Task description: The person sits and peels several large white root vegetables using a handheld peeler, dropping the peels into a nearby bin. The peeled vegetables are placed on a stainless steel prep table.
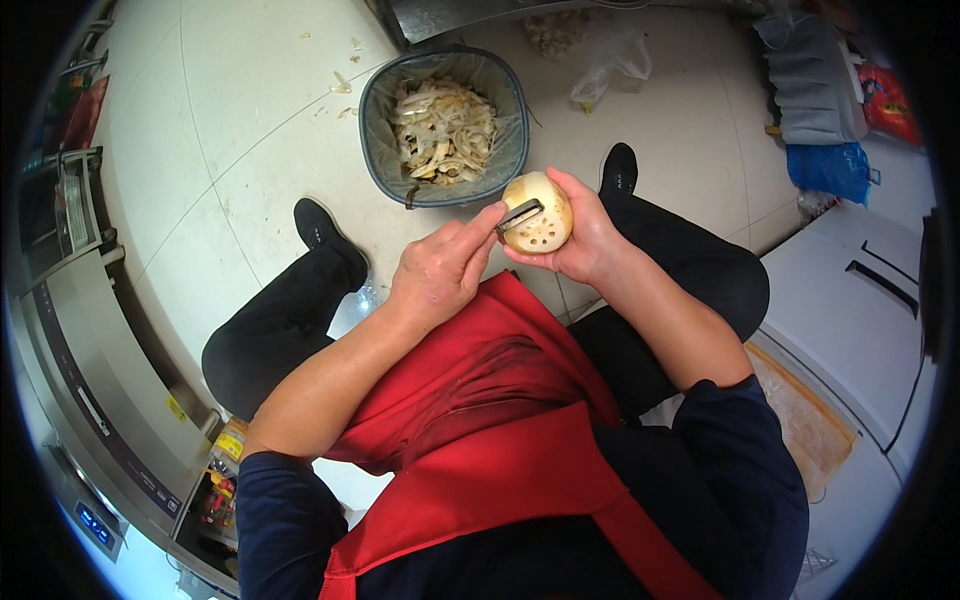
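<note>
My right hand (589, 236) cups a piece of lotus root (551, 206) from its right side and from below. The root's cut end, with several round holes, faces up towards me. Some of its surface is pale and some still carries brownish skin. In my left hand (442, 262) is a peeler (521, 215), its handle mostly hidden by my fingers. The peeler's head lies against the root, just above the holes. Both hands are above my lap, near the front rim of a lined waste bin (370, 142).
Pale peelings (446, 131) fill part of the bin. Scraps (343, 82) lie on the tiled floor (247, 135). A clear plastic bag (619, 67) is beyond my right shoe (619, 169). A steel appliance (112, 390) flanks me on the left, a white cabinet (832, 277) on the right. My red apron (480, 480) covers my lap.
</note>
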Demonstrator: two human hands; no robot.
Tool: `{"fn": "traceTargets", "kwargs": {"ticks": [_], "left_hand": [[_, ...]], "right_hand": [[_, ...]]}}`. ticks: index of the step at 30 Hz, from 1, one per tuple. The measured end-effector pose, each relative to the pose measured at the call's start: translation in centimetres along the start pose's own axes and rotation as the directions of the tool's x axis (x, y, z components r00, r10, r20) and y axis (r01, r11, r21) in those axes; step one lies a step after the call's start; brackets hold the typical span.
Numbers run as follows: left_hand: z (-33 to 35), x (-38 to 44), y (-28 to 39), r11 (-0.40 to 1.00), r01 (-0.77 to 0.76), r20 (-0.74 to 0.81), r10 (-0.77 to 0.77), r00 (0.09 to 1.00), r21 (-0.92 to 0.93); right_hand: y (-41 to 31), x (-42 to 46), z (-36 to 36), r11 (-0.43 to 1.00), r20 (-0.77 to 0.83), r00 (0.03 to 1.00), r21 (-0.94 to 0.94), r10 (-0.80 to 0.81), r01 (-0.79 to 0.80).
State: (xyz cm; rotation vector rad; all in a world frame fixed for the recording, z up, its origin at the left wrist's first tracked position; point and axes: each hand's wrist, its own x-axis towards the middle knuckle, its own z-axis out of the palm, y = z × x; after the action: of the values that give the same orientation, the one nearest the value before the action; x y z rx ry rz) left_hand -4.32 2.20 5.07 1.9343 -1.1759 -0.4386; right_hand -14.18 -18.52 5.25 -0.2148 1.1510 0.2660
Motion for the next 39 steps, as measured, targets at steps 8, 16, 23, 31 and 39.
{"fn": "traceTargets", "kwargs": {"ticks": [8,16,23,31,39], "left_hand": [[0.1,-0.1,0.1,1.0,0.012,-0.005,-0.012,1.0,0.005],[0.1,0.2,-1.2,0.995,-0.081,0.017,0.08,0.997,0.066],[0.6,0.7,-1.4,0.999,-0.046,0.019,0.046,0.999,-0.009],[1.9,0.1,-4.8,0.994,0.108,0.008,-0.108,0.994,0.015],[-0.7,1.7,-1.1,0.927,0.303,0.087,-0.291,0.953,-0.22]], "right_hand": [[0.2,-0.7,0.5,1.0,-0.03,1.0,-0.006,-0.003,0.003],[0.1,-0.8,0.1,0.999,-0.019,1.0,-0.033,-0.012,0.011],[0.1,-0.5,-0.5,0.997,-0.022,0.998,-0.056,-0.057,0.056],[0.5,-1.0,0.0,0.992,-0.084,0.995,-0.111,-0.063,0.053],[-0.4,-1.2,0.3,0.989,0.048,0.998,-0.138,-0.039,0.045]]}}
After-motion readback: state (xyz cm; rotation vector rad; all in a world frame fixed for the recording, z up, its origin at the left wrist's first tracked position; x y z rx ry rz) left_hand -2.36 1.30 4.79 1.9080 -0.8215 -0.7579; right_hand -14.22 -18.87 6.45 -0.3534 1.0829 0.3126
